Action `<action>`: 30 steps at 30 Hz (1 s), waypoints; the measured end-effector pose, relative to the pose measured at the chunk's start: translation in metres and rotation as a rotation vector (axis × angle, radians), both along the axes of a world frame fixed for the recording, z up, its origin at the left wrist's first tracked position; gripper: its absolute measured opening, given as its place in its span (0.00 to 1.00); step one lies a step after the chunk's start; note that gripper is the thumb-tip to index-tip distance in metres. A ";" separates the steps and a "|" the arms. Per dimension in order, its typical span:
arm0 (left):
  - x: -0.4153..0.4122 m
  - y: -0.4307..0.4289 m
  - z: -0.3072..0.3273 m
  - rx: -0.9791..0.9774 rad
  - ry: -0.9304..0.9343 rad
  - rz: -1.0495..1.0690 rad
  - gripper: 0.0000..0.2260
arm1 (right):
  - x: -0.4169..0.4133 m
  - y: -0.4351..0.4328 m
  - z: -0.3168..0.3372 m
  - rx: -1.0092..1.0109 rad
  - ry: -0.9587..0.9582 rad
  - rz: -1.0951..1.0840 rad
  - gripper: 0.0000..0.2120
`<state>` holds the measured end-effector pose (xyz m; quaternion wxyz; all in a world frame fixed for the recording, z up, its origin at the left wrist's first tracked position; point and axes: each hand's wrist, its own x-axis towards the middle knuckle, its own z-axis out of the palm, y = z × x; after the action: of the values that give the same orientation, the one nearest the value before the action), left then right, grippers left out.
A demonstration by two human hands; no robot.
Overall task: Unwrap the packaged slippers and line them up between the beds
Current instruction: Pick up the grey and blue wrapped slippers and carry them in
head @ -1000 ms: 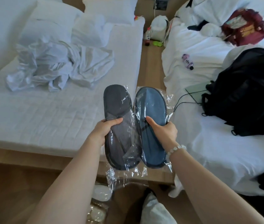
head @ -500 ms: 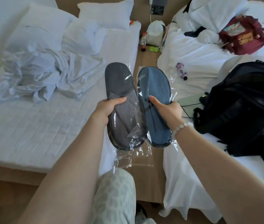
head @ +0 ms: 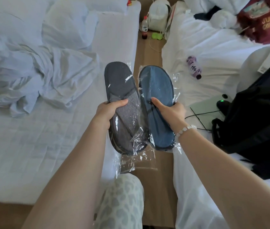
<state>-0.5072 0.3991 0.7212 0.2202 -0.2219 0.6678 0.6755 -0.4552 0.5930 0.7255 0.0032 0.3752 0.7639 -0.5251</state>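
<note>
1. Patterned fabric of the person's knee (head: 122, 202) is nearest, low in the view, above the wooden floor strip (head: 149, 52) between the two beds.
2. The left hand (head: 107, 111) grasps the grey slipper pack (head: 122, 104) at its middle, thumb on top.
3. The right hand (head: 172, 113) grasps the blue slipper pack (head: 157, 103) in the same way.
4. Both packs are in the air over the strip, side by side and touching; their long axes run away from the person.
5. Loose clear plastic (head: 131, 162) hangs from the near ends, below both hands; I judge the opening starts there, and either hand is equally near.
6. Farther, a purple bottle (head: 193, 66) lies on the right bed (head: 213, 47).
</note>
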 end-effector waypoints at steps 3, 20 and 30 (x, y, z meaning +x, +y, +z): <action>-0.035 0.004 -0.012 0.001 -0.034 0.009 0.15 | -0.036 0.003 -0.013 0.000 -0.016 -0.001 0.28; -0.159 0.056 0.173 0.028 -0.233 -0.133 0.23 | -0.128 0.046 0.197 -0.093 -0.135 -0.226 0.31; -0.196 0.108 0.219 0.041 -0.237 -0.178 0.22 | -0.160 0.087 0.244 -0.176 -0.083 -0.296 0.25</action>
<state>-0.7028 0.5068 0.9407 0.3610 -0.2355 0.6402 0.6359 -0.6152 0.6800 0.9695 -0.0098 0.5029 0.6506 -0.5689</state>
